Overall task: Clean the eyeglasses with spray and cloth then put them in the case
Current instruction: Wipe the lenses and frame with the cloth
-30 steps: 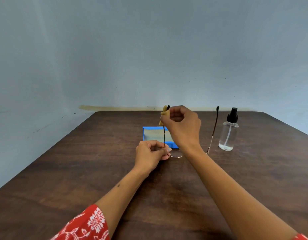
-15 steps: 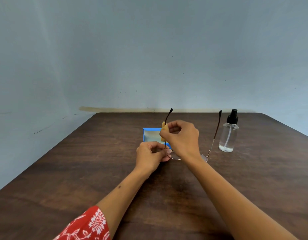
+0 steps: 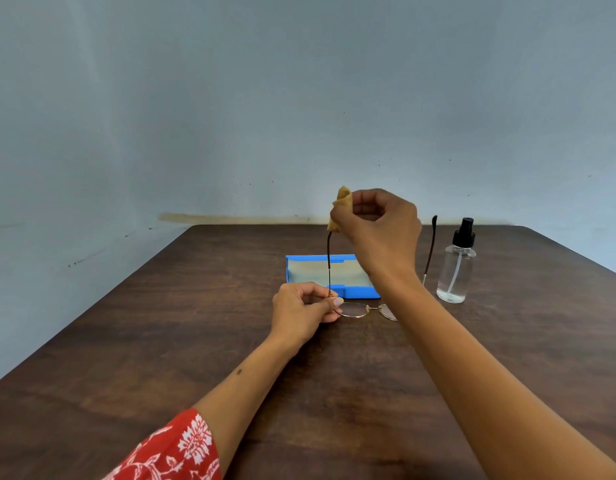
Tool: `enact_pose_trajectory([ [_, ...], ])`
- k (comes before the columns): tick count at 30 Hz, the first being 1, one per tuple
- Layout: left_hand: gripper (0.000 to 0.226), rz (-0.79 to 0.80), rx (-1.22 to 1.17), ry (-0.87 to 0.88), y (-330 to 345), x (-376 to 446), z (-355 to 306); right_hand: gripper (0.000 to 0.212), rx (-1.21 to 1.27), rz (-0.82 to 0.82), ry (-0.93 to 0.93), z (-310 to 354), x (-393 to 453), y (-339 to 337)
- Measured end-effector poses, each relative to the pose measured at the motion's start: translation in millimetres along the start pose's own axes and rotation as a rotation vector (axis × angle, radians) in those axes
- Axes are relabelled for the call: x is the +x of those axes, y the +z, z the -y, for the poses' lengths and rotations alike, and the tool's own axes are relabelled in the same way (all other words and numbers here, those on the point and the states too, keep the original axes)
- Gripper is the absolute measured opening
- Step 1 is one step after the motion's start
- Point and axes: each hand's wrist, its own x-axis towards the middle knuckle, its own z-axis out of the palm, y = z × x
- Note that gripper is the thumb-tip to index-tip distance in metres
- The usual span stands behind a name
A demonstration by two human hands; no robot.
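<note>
Thin gold-rimmed eyeglasses [image 3: 355,310] stand lenses-down on the brown table [image 3: 161,341], both dark temple arms pointing up. My left hand [image 3: 303,311] pinches the frame at the left hinge. My right hand [image 3: 379,230] pinches a small tan cloth [image 3: 341,202] around the top tip of the left temple arm [image 3: 329,261]. The right temple arm [image 3: 430,251] rises free behind my right wrist. An open blue case [image 3: 355,292] lies just behind the glasses. A clear spray bottle [image 3: 456,268] with a black pump stands upright to the right.
A pale blue wall [image 3: 299,98] closes off the table's far edge. Bare wood stretches to the left and toward me. My red patterned sleeve [image 3: 175,448] shows at the bottom left.
My right hand has slid the cloth up the left temple arm, from low near the hinge to its top tip. My left hand keeps its pinch at the hinge.
</note>
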Motion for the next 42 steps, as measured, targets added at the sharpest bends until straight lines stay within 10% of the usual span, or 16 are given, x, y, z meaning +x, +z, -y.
enact_pose_trajectory([
  [10,0.009,0.008,-0.076,-0.033,2,-5,-6,0.014,-0.585,0.349,0.150,-6,-4,-106],
  [16,0.008,0.100,-0.135,-0.004,26,-20,-8,0.005,-0.370,0.274,0.372,-38,-15,-143],
  [42,0.023,0.118,0.459,0.186,34,-25,-3,0.006,-0.606,0.111,0.222,-71,-25,-143],
])
